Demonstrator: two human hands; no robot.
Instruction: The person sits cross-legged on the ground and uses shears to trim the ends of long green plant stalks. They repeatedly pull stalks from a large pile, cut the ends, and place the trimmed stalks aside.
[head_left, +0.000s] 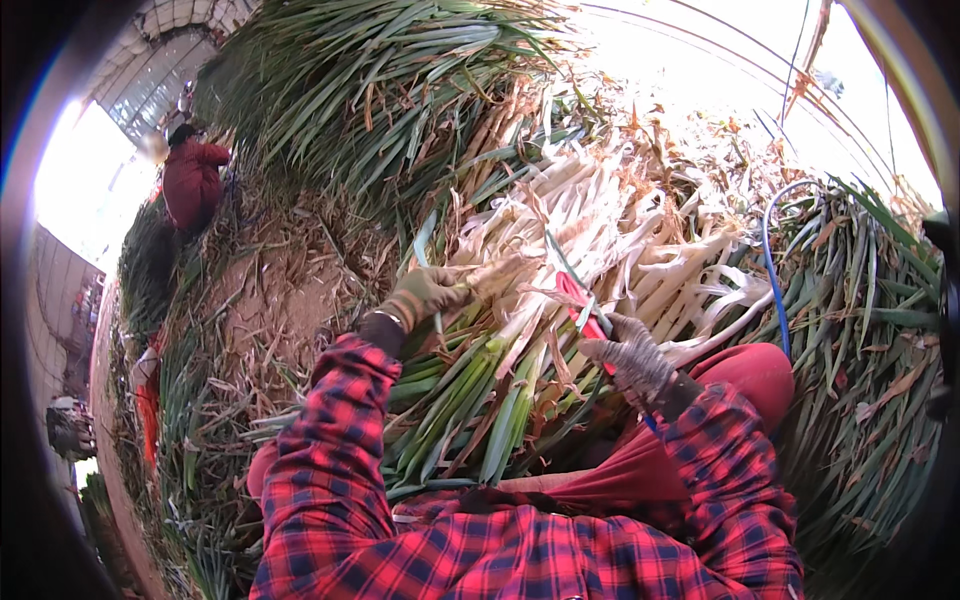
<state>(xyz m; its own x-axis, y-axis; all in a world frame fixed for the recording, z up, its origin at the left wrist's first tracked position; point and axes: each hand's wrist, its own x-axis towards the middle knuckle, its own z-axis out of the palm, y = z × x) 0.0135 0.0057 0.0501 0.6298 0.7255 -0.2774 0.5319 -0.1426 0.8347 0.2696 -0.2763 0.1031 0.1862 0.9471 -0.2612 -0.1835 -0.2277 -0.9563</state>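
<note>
My left hand (427, 296), in a striped knit glove, has its fingers closed on a welsh onion stalk (499, 276) with dry, papery outer leaves. My right hand (634, 360), in a grey glove, grips a red tool (579, 300), whose exact kind I cannot tell. A strip of green leaf lies across the tool. Between and beyond my hands is a heap of white onion stems (585, 217). Their green leaves (480, 405) point towards my lap. A bit of blue shows just below my right hand.
A large pile of green onions (375, 97) rises ahead, and another pile (862, 300) lies at the right. A blue hose (774, 277) loops beside my right knee (750, 382). Dry leaf scraps litter the bare soil (277, 292). A person in red (193, 176) is at the far left.
</note>
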